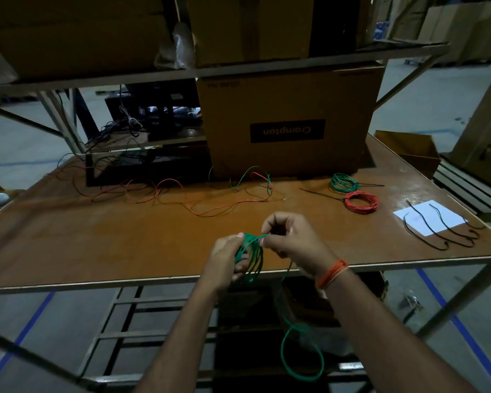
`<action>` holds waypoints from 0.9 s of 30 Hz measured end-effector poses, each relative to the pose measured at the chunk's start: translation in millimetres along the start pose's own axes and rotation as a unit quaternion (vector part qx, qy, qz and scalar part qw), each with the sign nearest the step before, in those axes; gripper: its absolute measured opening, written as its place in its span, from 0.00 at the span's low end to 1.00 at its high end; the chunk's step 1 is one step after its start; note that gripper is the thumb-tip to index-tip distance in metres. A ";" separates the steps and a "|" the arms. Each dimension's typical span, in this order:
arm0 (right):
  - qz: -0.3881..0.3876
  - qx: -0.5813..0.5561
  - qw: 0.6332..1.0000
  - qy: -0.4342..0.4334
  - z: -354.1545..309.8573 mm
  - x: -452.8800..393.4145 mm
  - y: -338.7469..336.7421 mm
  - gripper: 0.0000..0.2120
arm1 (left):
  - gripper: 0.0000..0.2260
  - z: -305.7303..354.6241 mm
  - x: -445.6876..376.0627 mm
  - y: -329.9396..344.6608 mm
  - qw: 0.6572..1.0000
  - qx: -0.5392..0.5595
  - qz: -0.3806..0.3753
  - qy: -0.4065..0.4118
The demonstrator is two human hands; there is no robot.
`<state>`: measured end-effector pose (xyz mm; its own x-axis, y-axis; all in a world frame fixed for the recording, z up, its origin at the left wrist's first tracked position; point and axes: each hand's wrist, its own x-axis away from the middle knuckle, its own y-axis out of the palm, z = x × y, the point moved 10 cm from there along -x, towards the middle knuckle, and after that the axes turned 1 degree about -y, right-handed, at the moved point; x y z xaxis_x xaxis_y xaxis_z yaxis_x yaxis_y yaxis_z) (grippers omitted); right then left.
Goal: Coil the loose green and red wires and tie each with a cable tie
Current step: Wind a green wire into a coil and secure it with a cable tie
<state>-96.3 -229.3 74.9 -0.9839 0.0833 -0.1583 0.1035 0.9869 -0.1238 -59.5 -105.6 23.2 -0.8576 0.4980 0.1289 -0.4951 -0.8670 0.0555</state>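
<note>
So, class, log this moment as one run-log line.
step: coiling | left hand: holds green wire coil | right hand: pinches its strand | tail: hangs below brown wooden table | tie: not yet on

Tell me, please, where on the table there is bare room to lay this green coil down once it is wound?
The left front of the table is bare, bordered by the loose red wires behind and the left hand. Crowded: the right side, with the tied green coil, red coil and cable ties.
</note>
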 end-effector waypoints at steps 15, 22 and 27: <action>-0.006 0.132 0.989 -0.068 12.2 7.7 19.3 0.17 | 0.17 6.4 15.3 18.0 0.984 0.149 -0.070 -0.065; 0.078 0.156 0.983 -0.049 60.9 21.3 -7.4 0.17 | 0.17 31.9 4.5 -43.0 0.952 0.298 0.017 -0.063; 0.041 0.308 0.951 0.001 108.7 35.6 -0.3 0.13 | 0.16 51.1 0.7 -48.1 0.953 0.295 0.017 -0.065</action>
<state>-115.5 -241.6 -37.2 -0.9691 0.1580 -0.1896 0.2450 0.7090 -0.6613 -29.2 -64.4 71.2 -0.8290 0.4955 0.2594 -0.2699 -0.7606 0.5905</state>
